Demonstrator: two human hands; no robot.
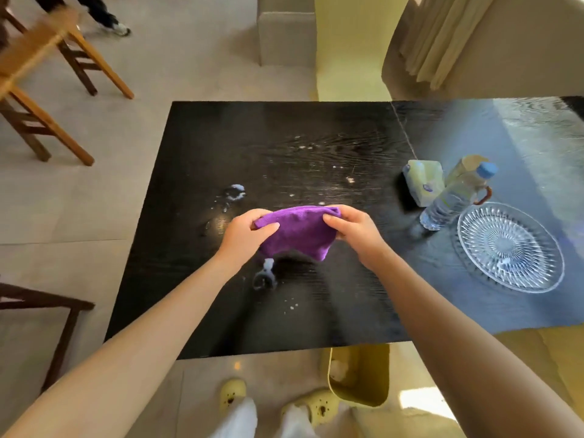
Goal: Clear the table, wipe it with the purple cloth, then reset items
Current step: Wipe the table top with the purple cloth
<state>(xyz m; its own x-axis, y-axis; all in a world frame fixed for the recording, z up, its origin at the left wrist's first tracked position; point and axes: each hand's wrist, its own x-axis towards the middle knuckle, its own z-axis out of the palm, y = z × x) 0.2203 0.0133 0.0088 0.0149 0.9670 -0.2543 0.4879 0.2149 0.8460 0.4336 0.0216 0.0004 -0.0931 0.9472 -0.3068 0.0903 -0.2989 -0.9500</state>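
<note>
Both my hands hold the purple cloth (298, 233) just above the middle of the black table (196, 147). My left hand (249, 230) pinches its left corner and my right hand (354, 227) grips its right top edge; the cloth hangs folded between them. Water puddles (235, 191) and white crumbs (349, 179) lie on the tabletop around the cloth. At the right side stand a tissue pack (423, 181), a water bottle (455, 197) with a blue cap, a glass mug (467, 167) behind it, and a clear glass plate (510, 248).
A yellow waste bin (358, 377) sits on the floor under the table's near edge, by my feet in yellow slippers. Wooden chairs (47, 90) stand to the left. Another person's feet (110, 23) show at the far left. A curtain (442, 36) hangs at back right.
</note>
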